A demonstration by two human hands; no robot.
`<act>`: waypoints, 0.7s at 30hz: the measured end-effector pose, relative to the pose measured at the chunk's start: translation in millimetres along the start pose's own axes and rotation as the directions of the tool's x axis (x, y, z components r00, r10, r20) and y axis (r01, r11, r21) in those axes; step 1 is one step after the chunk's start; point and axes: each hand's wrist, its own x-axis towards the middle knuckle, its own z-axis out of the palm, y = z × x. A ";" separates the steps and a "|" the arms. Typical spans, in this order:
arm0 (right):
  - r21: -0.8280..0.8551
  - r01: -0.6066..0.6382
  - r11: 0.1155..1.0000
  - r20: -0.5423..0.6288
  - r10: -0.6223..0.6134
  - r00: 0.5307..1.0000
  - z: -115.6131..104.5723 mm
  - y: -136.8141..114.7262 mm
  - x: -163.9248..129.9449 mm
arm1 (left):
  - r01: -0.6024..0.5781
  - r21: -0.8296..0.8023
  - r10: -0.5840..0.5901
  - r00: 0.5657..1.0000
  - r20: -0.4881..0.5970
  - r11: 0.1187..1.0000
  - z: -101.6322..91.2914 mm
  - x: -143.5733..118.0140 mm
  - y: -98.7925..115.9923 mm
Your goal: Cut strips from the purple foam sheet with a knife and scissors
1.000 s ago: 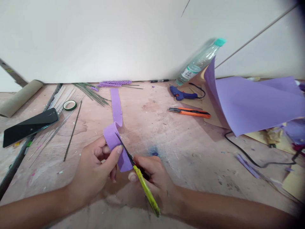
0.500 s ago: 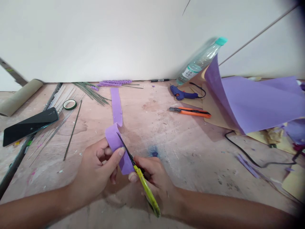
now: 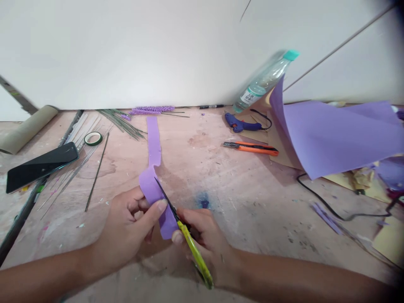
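Observation:
A long purple strip (image 3: 154, 141), paper or felt, runs from the back of the table toward me and curls up near its front end. My left hand (image 3: 129, 219) pinches the raised part between thumb and fingers. Scissors (image 3: 192, 246) with yellow handles sit in my right hand (image 3: 205, 235), which is closed around them. Their dark blades lie along the strip's right edge, with the tip just beyond my left thumb. Whether the blades are parted cannot be made out. The strip's lower end hangs between both hands.
Left lie a phone (image 3: 42, 167), green tape (image 3: 93, 138), thin wires and a cardboard tube (image 3: 28, 128). Purple flower stems (image 3: 151, 110) rest by the wall. To the right are a glue gun (image 3: 241, 123), an orange cutter (image 3: 252, 148), a leaning bottle (image 3: 265, 82) and a large purple sheet (image 3: 341, 134).
The strip's lower end has dropped slightly between my hands. Both hands and the scissors stay almost where they were. The large sheet's near corner appears shifted a little left.

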 end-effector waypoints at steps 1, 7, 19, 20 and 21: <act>0.008 -0.005 1.000 0.009 0.005 1.000 -0.2 0.5 0.0 | 0.006 -0.005 -0.006 1.000 0.011 1.000 -0.5 -0.3 -0.6; 0.045 0.015 0.999 0.001 -0.015 1.000 -0.7 0.8 -1.5 | 0.003 0.000 -0.003 0.998 0.062 1.000 -4.5 -0.7 -4.1; 0.012 -0.043 0.999 -0.025 0.043 0.999 -0.1 -4.4 0.4 | -0.238 0.071 0.233 0.970 0.070 0.969 -16.1 15.5 -8.4; 0.031 -0.055 0.998 -0.014 0.055 0.998 -0.3 -5.0 0.8 | -0.264 0.117 0.257 0.963 0.077 0.957 -16.2 16.2 -9.0; 0.050 -0.066 0.997 -0.006 0.066 0.998 -0.5 -5.3 1.1 | -0.282 0.154 0.273 0.959 0.081 0.947 -15.9 16.7 -9.5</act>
